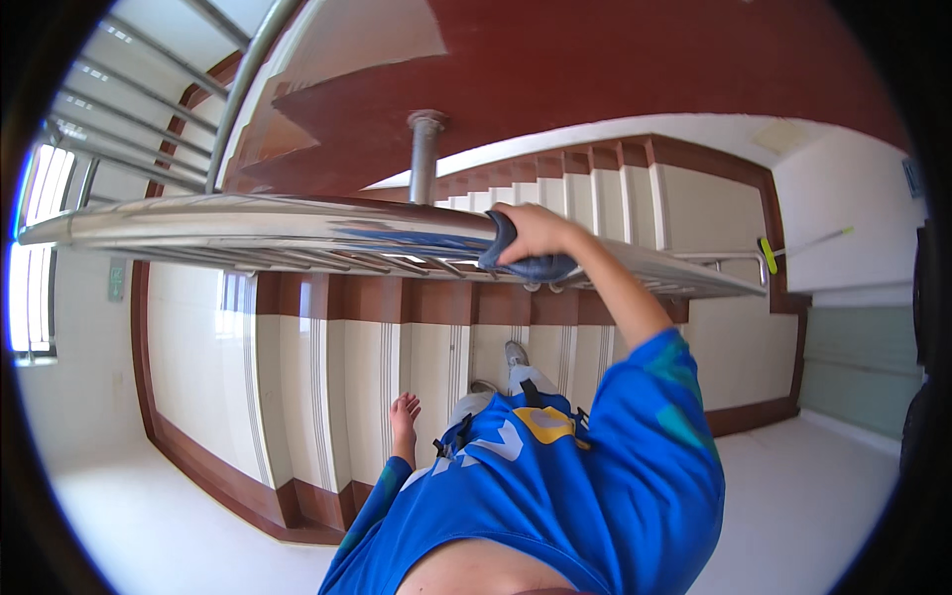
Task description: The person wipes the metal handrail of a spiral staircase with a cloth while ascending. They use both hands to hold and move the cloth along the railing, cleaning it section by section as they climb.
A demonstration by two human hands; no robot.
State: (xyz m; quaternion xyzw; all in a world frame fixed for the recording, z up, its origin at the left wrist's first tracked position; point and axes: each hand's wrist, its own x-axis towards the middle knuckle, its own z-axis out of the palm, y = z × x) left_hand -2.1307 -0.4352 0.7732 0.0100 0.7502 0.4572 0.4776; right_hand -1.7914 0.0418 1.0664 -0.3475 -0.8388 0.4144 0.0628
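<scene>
My right hand [539, 230] is wrapped over a dark blue cloth [541, 268], pressing it around the top of a shiny stainless steel handrail [297, 219]. Part of the cloth hangs on the near side of the rail, and my palm covers the rest. Low at my left side, my left hand [405, 413] hangs free over the steps with its fingers apart and nothing in it. Below the handrail runs a row of metal balusters [357, 260].
My shoes [515, 354] are on pale tiled stairs [364, 401] with brown borders. Another flight [595, 193] lies beyond the rail. A steel post [425, 156] rises beyond the rail. A green-headed broom or mop [768, 256] leans by the right wall; a window [33, 253] is far left.
</scene>
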